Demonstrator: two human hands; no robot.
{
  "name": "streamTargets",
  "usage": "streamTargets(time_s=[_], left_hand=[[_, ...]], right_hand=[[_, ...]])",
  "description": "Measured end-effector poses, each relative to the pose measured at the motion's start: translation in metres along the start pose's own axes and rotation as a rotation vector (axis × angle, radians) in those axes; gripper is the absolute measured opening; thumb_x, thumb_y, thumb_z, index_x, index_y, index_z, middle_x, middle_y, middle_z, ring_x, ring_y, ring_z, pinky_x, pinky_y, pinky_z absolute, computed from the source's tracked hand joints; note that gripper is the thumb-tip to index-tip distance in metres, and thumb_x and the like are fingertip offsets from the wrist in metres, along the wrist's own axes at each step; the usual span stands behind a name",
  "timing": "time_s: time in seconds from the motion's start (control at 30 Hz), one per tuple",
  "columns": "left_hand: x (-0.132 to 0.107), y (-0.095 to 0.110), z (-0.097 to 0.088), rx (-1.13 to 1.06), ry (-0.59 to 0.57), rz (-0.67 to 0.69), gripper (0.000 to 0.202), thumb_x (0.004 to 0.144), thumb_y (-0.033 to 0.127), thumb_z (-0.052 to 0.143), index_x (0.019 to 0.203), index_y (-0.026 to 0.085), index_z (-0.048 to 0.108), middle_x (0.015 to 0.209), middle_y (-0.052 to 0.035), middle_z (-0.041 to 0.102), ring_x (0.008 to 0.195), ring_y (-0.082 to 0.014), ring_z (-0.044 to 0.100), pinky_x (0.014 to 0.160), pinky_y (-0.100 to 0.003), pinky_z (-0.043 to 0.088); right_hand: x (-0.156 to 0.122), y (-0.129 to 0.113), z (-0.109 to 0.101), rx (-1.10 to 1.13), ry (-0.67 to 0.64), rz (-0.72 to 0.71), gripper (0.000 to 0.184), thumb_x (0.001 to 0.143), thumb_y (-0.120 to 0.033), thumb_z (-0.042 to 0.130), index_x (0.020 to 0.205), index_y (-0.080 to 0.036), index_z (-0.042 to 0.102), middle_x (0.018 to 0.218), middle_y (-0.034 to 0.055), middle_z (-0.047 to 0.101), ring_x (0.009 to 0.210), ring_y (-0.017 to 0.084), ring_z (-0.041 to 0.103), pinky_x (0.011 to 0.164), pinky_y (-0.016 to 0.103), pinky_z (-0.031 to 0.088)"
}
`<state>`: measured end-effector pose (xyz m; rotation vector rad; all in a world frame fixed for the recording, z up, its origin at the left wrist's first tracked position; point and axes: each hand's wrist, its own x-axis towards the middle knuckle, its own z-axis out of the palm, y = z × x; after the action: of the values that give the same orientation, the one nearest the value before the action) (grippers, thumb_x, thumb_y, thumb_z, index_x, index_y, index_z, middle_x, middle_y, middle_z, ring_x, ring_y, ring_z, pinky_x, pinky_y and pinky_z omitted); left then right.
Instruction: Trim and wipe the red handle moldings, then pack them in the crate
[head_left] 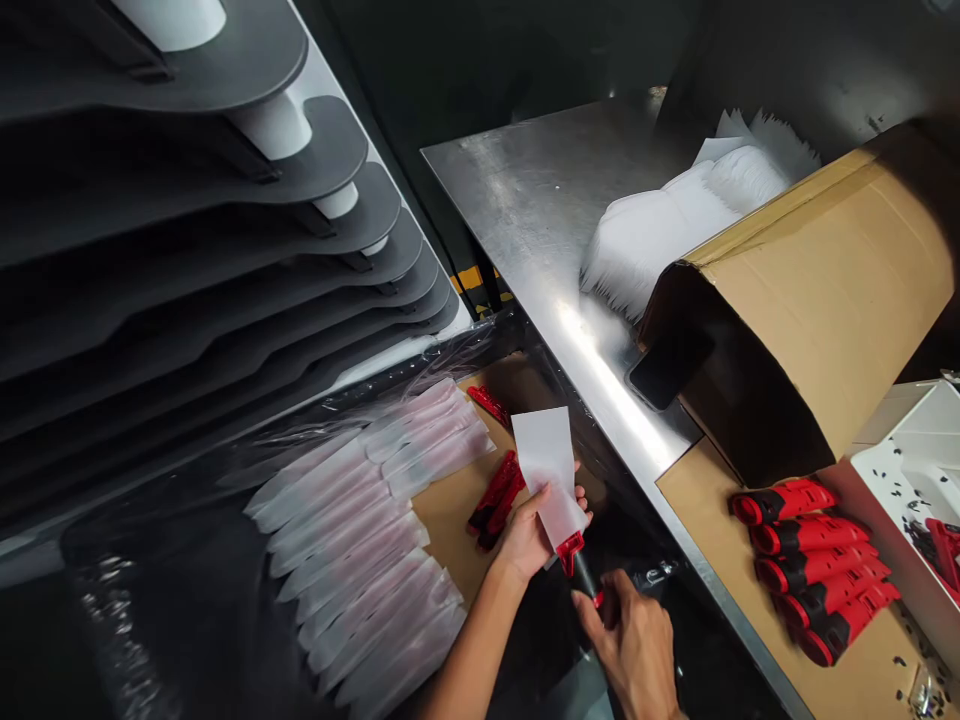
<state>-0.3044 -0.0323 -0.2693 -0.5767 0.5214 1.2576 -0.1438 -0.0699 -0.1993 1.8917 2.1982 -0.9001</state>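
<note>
From the head camera, the left hand (529, 535) grips a translucent white plastic sleeve (547, 470) at the middle of the scene, its thumb pressed flat across the front and its other fingers (579, 492) behind, with only the tips showing past the far edge. The lower end of the sleeve meets a red-and-black handle (576, 562), which stands tilted between both hands. The right hand (630, 650) is wrapped around the black part of the handle, fingers curled and pressed together; the thumb and forefinger pinch close to the red end, though the exact contact is partly hidden.

To the left, overlapping rows of pale sleeves (360, 540) lie on a black plastic sheet (150, 620). Just beyond them, loose red parts (495, 500) rest on a cardboard sheet (450, 530). Far left stands a rack of dark curved trays (187, 200). Farther on, a steel table (540, 220) carries a stack of white sleeves (675, 225), a phone (667, 365) and a cardboard box (810, 300) lying on its side. At right, finished red-and-black handles (814, 565) lie in a row beside a white tray (907, 470)
</note>
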Motion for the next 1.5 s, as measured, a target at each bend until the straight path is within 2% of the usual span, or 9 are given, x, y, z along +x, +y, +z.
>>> streamTargets(time_s=[0.37, 0.53, 0.67, 0.87, 0.97, 1.03, 1.17, 1.3, 1.5], left_hand=[[-0.010, -0.022, -0.008, -0.081, 0.088, -0.059, 0.035, 0.090, 0.026, 0.059, 0.121, 0.009, 0.063, 0.090, -0.0113, 0.073, 0.083, -0.0212, 0.070, 0.088, -0.039, 0.053], [-0.015, -0.029, -0.011, -0.129, 0.146, -0.098, 0.028, 0.090, 0.024, 0.058, 0.114, 0.010, 0.065, 0.085, -0.0075, 0.072, 0.076, -0.0164, 0.070, 0.079, -0.030, 0.054], [-0.015, -0.029, -0.017, -0.127, 0.194, -0.117, 0.024, 0.091, 0.022, 0.056, 0.110, 0.011, 0.065, 0.078, -0.0045, 0.072, 0.066, -0.0120, 0.068, 0.070, -0.024, 0.053], [-0.015, -0.023, -0.024, -0.023, 0.227, -0.126, 0.026, 0.087, 0.026, 0.061, 0.107, 0.010, 0.068, 0.082, -0.0074, 0.076, 0.071, -0.0148, 0.070, 0.066, -0.023, 0.052], [-0.023, -0.017, -0.033, 0.071, 0.236, -0.116, 0.025, 0.082, 0.029, 0.067, 0.095, 0.008, 0.071, 0.077, -0.0096, 0.075, 0.069, -0.0174, 0.070, 0.062, -0.023, 0.052], [-0.033, -0.011, -0.041, 0.147, 0.236, -0.126, 0.020, 0.076, 0.024, 0.071, 0.088, 0.008, 0.071, 0.073, -0.0095, 0.075, 0.062, -0.0166, 0.068, 0.059, -0.023, 0.051], [-0.055, 0.009, -0.062, 0.295, 0.221, -0.199, 0.034, 0.062, 0.012, 0.079, 0.095, 0.010, 0.072, 0.087, -0.0117, 0.078, 0.066, -0.0232, 0.072, 0.057, -0.028, 0.053], [-0.065, 0.035, -0.090, 0.359, 0.277, -0.254, 0.057, 0.052, 0.001, 0.083, 0.107, 0.008, 0.070, 0.078, -0.0126, 0.077, 0.060, -0.0306, 0.073, 0.051, -0.031, 0.052], [-0.072, 0.084, -0.147, 0.123, 0.502, 0.022, 0.054, 0.088, 0.029, 0.062, 0.138, 0.012, 0.051, 0.098, -0.0144, 0.077, 0.083, -0.0283, 0.076, 0.069, -0.035, 0.059]], right_hand=[[0.020, -0.019, 0.001, 0.152, 0.059, 0.076, 0.065, 0.088, -0.078, 0.034, 0.070, -0.021, 0.061, 0.048, 0.0005, 0.058, 0.040, 0.016, 0.054, 0.046, 0.025, 0.029], [0.023, -0.016, -0.013, 0.189, 0.111, 0.027, 0.063, 0.100, -0.061, 0.022, 0.085, -0.021, 0.068, 0.057, 0.0022, 0.065, 0.048, 0.018, 0.061, 0.050, 0.026, 0.037], [0.039, -0.009, -0.025, 0.171, 0.195, -0.150, 0.037, 0.097, -0.049, 0.047, 0.111, -0.020, 0.065, 0.093, 0.0066, 0.071, 0.080, 0.019, 0.069, 0.069, 0.026, 0.049], [0.046, -0.023, -0.018, 0.032, 0.170, -0.349, 0.023, 0.094, -0.024, 0.046, 0.080, -0.021, 0.064, 0.080, 0.0051, 0.063, 0.075, 0.019, 0.058, 0.064, 0.027, 0.043], [0.038, -0.024, -0.017, 0.199, -0.008, -0.362, 0.020, 0.091, -0.026, 0.051, 0.077, -0.021, 0.065, 0.080, 0.0044, 0.064, 0.075, 0.019, 0.057, 0.066, 0.027, 0.043], [0.043, -0.018, -0.014, 0.473, -0.168, -0.208, 0.016, 0.086, -0.037, 0.064, 0.085, -0.022, 0.068, 0.087, 0.0043, 0.067, 0.084, 0.020, 0.060, 0.074, 0.028, 0.046], [0.087, 0.000, 0.018, 0.810, -0.257, 0.138, 0.050, 0.087, -0.064, 0.056, 0.107, -0.018, 0.066, 0.102, 0.0095, 0.070, 0.091, 0.023, 0.068, 0.077, 0.034, 0.056], [0.132, 0.001, 0.075, 0.890, -0.474, 0.212, 0.042, 0.090, -0.054, 0.062, 0.103, -0.014, 0.066, 0.084, 0.0040, 0.071, 0.067, 0.015, 0.068, 0.062, 0.030, 0.058], [0.157, -0.041, 0.158, 0.853, -0.422, 0.315, 0.027, 0.096, -0.036, 0.060, 0.113, -0.015, 0.062, 0.104, 0.0045, 0.067, 0.084, 0.015, 0.066, 0.073, 0.032, 0.058]])
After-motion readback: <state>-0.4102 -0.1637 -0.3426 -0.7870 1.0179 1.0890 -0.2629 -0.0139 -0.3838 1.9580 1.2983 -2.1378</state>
